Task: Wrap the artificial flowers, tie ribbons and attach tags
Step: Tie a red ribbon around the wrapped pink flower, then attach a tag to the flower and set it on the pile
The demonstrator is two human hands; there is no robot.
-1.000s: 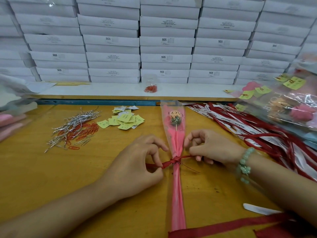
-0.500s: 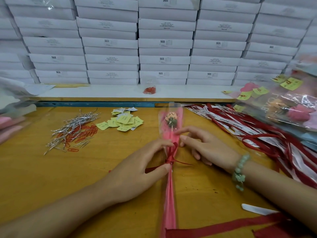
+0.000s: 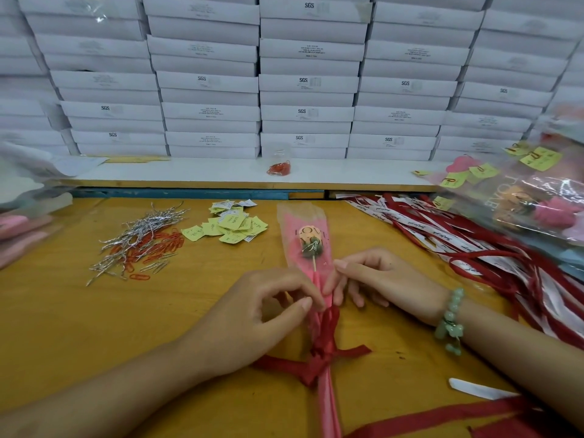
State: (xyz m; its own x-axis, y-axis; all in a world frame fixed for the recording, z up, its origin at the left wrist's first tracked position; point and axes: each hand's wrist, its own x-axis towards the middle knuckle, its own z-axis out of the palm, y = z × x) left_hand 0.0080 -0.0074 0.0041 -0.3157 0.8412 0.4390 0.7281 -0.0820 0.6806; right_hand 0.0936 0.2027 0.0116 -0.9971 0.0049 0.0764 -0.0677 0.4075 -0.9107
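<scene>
Fingers point(image 3: 304, 304) of the left hand point(image 3: 262, 314) are bent close together and pinch the wrapped flower point(image 3: 311, 245) by its pink sleeve, just above the knot. The right hand point(image 3: 385, 279) has bent fingers too, and their tips touch the sleeve's other edge. I cannot tell if they pinch it or only press it.

A second ago I saw both hands down at the knot, each pulling one end of the red ribbon point(image 3: 319, 358) out to the side. Now both hands have moved up the stem toward 12 o'clock, and the ribbon is let go. Its knot sits at 6 o'clock from the fingers, with the two ends lying loose on the table point(image 3: 63, 327).

I think this means the tying is done for this flower. The flower lies flat in the middle of the table, its head pointing to 12 o'clock.

I think the tag comes next. The yellow tags point(image 3: 234, 226) lie in a heap at about 10 o'clock from the flower head, near but apart. The paper clips point(image 3: 158, 248) lie farther out at 9 o'clock. No tag is on this flower yet.
</scene>
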